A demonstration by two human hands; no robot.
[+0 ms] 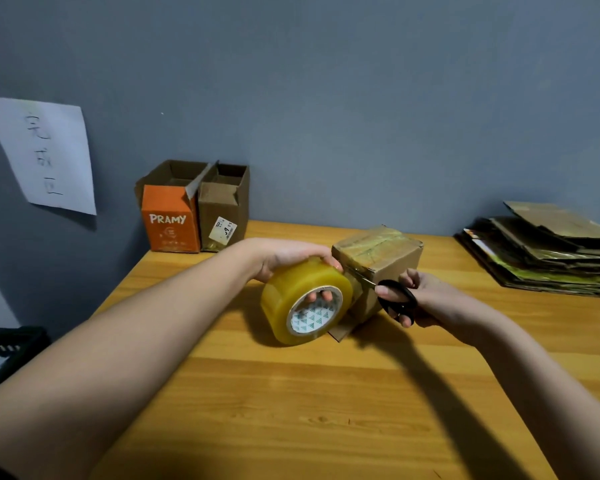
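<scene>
Orange carton [170,220] and its brown neighbour [224,209] stood open at the back left of the surface [291,393], their contents hidden. The left hand [284,258] gripped the yellow tape roll [305,303], fingers [321,295] curled into its core, against the taped-shut cardboard box [378,258] mid-surface. The right hand [430,296] clasped black scissors [395,299], blades at the tape. Flattened cardboard [548,251] lay far right.

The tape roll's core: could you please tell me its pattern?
White with small green triangles, on the tape roll's core; the head view shows it best.
</scene>
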